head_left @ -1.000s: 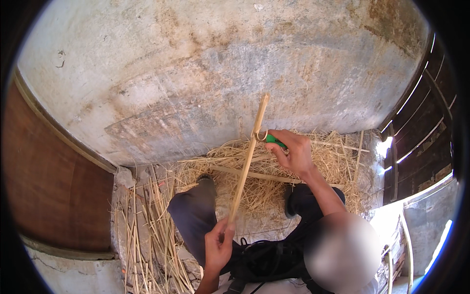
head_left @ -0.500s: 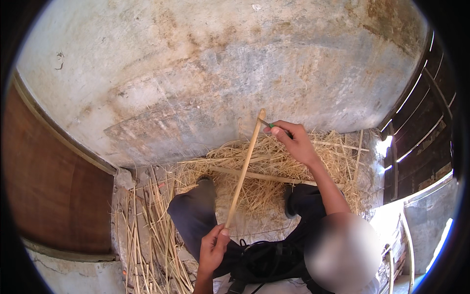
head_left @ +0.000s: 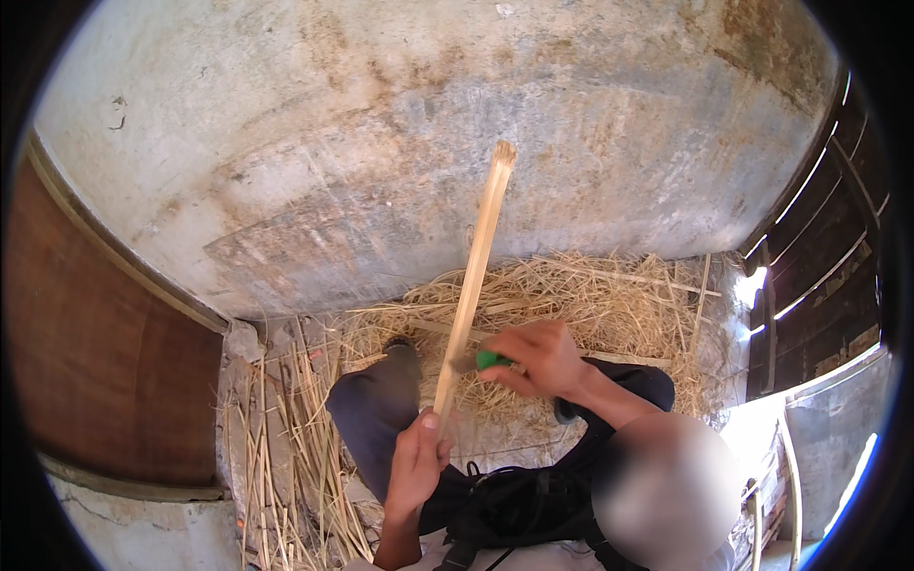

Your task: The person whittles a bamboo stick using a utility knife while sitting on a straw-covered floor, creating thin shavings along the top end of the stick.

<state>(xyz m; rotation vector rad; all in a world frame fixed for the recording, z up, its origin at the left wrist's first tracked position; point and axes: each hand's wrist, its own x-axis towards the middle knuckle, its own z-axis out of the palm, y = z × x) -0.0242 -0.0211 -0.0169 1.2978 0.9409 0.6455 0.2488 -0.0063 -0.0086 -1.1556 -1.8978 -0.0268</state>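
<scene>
A long, pale bamboo strip [head_left: 478, 252] slants upward over my legs, its far end in front of the wall. Around its near end my left hand [head_left: 419, 462] is closed. My right hand [head_left: 541, 359] grips a knife by its green handle [head_left: 491, 360], just right of the strip's lower part. The blade [head_left: 464, 364] is short, blurred, and lies against or right beside the strip's edge; exact contact is hard to make out.
Thin shavings [head_left: 609, 295] are heaped on the floor beyond my feet. At the left lie several long split strips [head_left: 295, 457]. A stained wall [head_left: 400, 171] rises ahead, a brown panel [head_left: 114, 352] stands left, and dark boards [head_left: 828, 238] stand right.
My right hand and the knife have come down along the strip from its far end to near my left hand. The strip's far end has risen, and its wider side now shows.
</scene>
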